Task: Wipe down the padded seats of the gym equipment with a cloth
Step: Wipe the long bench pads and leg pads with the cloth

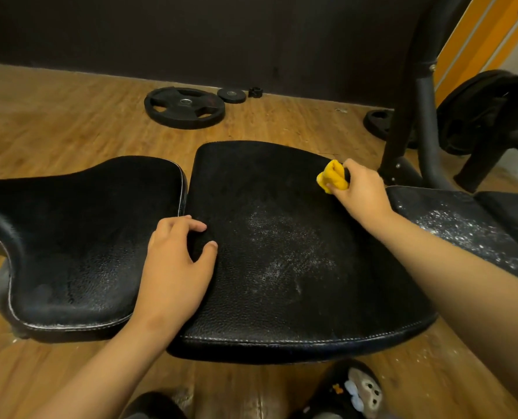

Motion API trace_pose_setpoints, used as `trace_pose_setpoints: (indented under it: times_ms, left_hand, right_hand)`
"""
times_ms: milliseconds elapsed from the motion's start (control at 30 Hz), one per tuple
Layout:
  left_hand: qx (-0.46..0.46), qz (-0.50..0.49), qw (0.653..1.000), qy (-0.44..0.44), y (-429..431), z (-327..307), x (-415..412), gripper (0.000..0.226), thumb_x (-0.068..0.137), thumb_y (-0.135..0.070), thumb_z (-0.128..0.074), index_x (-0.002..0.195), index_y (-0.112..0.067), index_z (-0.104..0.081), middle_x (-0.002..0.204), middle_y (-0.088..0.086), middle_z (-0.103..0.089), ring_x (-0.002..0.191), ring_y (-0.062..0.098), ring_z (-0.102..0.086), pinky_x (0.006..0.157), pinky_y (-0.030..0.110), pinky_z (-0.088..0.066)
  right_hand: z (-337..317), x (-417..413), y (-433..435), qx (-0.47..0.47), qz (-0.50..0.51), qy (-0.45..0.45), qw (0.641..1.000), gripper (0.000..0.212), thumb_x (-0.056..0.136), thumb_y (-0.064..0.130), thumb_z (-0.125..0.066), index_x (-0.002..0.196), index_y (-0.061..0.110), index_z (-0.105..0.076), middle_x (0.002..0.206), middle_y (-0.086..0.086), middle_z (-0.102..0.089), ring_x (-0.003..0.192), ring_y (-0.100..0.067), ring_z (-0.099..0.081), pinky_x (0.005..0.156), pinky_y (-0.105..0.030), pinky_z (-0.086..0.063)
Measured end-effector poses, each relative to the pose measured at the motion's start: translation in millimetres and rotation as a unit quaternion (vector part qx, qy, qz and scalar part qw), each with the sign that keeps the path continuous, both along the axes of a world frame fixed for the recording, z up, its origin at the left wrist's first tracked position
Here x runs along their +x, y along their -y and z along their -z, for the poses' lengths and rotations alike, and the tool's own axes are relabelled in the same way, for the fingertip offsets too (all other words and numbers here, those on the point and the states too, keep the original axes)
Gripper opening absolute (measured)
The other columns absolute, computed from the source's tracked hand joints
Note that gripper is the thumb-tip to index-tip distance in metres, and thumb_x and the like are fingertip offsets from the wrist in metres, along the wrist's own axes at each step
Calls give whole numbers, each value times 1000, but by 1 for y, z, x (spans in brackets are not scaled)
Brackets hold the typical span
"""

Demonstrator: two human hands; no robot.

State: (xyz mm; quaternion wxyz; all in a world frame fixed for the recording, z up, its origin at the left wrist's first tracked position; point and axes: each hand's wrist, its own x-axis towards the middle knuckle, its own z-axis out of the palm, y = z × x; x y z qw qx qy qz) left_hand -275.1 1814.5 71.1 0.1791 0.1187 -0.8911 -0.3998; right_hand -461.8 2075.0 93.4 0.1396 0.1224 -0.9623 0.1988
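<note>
nearest the cam, at the bottom edge, two dark slippers: the r one [354,391] has a cartoon face on top, the l one [154,406] is mostly cut off. both stand on the wood floor [55,125]. just past them is the middle seat pad [281,267], black textured vinyl w/ white stitching along the front edge and a pale dusty patch near its centre. left hand [176,267] rests palm-down across the gap btwn this pad and the left pad [85,237], fingers loosely bent, tips on the vinyl, holding nothing. right hand [360,192] reaches to the far r corner of the middle pad, fingers curled round a bunched yellow cloth [331,176], which is pressed on the pad surface there. to the r, a third pad [463,225] is covered w/ white specks. behind it rises the black machine frame [424,86], w/ stacked plates [475,113] beside it. further out on the floor lie a large weight plate [185,107], a small plate [231,95] and a collar [255,92], close to the dark wall [191,34]. an orange panel [475,34] shows top r.
</note>
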Motion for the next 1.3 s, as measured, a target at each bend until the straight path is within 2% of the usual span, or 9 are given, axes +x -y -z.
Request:
trace_pose_setpoints:
  times_ms: [100, 233, 300, 533, 633, 833, 1000, 1100, 1300]
  left_hand:
    - [-3, -1, 1000, 4, 0, -1, 0, 23, 89, -23, -64, 112, -21, -59, 119, -12, -43, 127, 13, -42, 99, 22, -28]
    - [-10, -3, 1000, -5, 0, 2, -1, 23, 88, -23, -65, 110, -22, -59, 118, -12, -43, 125, 12, -42, 98, 21, -28]
    - [-6, -6, 1000, -8, 0, 2, 0, 23, 89, -22, -65, 110, -23, -59, 118, -13, -43, 123, 10, -41, 96, 20, -27]
    - [-11, -4, 1000, 2, 0, 0, 0, 22, 89, -22, -64, 110, -21, -60, 120, -10, -45, 125, 14, -43, 98, 23, -29]
    - [-14, -4, 1000, 1, 0, -1, 0, 23, 88, -22, -65, 110, -20, -60, 121, -8, -46, 125, 16, -43, 100, 23, -29]
    - [-17, -3, 1000, 0, 0, 0, -1, 23, 88, -22, -65, 111, -20, -60, 123, -6, -47, 126, 15, -43, 100, 23, -28]
    - [-14, -4, 1000, -4, 0, 1, -2, 22, 88, -22, -65, 110, -20, -60, 119, -8, -46, 125, 15, -43, 99, 24, -29]
    - [-17, -8, 1000, -2, 0, 1, -3, 21, 88, -22, -64, 109, -19, -59, 115, -9, -44, 122, 16, -44, 97, 23, -29]
    - [-29, -4, 999, 19, -4, -5, 4, 28, 92, -23, -61, 118, -15, -58, 124, -1, -46, 123, 19, -42, 94, 22, -28]
  right_hand:
    - [-4, 0, 4, -1, 23, 8, 1000, 26, 86, 28, -69, 102, 12, -55, 86, 1, -53, 79, -13, -49, 58, -24, -29]
    - [3, 49, -2, -20, -99, 17, 995, 21, 84, 30, -70, 89, 18, -53, 81, 7, -56, 75, -6, -53, 59, -17, -35]
    - [7, 56, -11, -23, -109, 12, 994, 21, 84, 31, -70, 87, 19, -53, 78, 7, -55, 74, -6, -53, 60, -19, -37]
    - [1, 9, -20, -2, 55, 3, 999, 21, 85, 24, -69, 93, 11, -54, 83, -6, -59, 83, -26, -59, 66, -33, -39]
    - [4, 37, -10, -21, 8, -12, 1000, 21, 84, 25, -70, 87, 13, -53, 78, 0, -57, 75, -17, -54, 55, -26, -34]
    - [10, 73, -32, -33, -99, 20, 994, 24, 83, 31, -72, 85, 16, -53, 76, 2, -55, 74, -12, -53, 62, -30, -41]
    - [10, 34, -53, -35, 50, 2, 998, 26, 82, 24, -72, 82, 15, -47, 75, -1, -52, 77, -25, -54, 59, -32, -29]
    - [8, 29, -43, -29, 86, 8, 996, 22, 83, 24, -70, 88, 16, -50, 79, -1, -54, 81, -25, -56, 64, -30, -32]
    - [-1, 96, 4, -39, -50, 20, 998, 24, 81, 25, -73, 84, 15, -52, 73, 8, -50, 70, -9, -50, 55, -21, -29]
